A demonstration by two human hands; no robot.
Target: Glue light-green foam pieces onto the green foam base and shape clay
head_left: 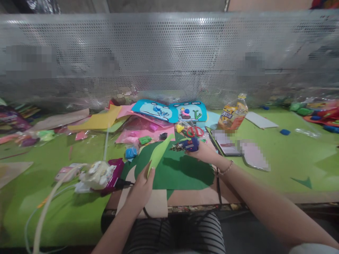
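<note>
My left hand (143, 185) is closed on the lower end of a light green leaf-shaped foam piece (159, 152), holding it up over a dark green sheet (182, 171) that lies on the table. My right hand (205, 152) is wrapped round a blue glue gun (188, 144), its nozzle pointing left toward the tip of the light green piece. A bracelet sits on my right wrist. A black cord runs from the gun down past the table edge.
Red-handled scissors (195, 132), blue decorated foam panels (169, 111), pink and yellow sheets (102, 120) and a drink bottle (233, 114) lie behind. A pink phone with a white charm (103, 174) sits left. A perforated metal screen (169, 56) backs the green table (286, 158).
</note>
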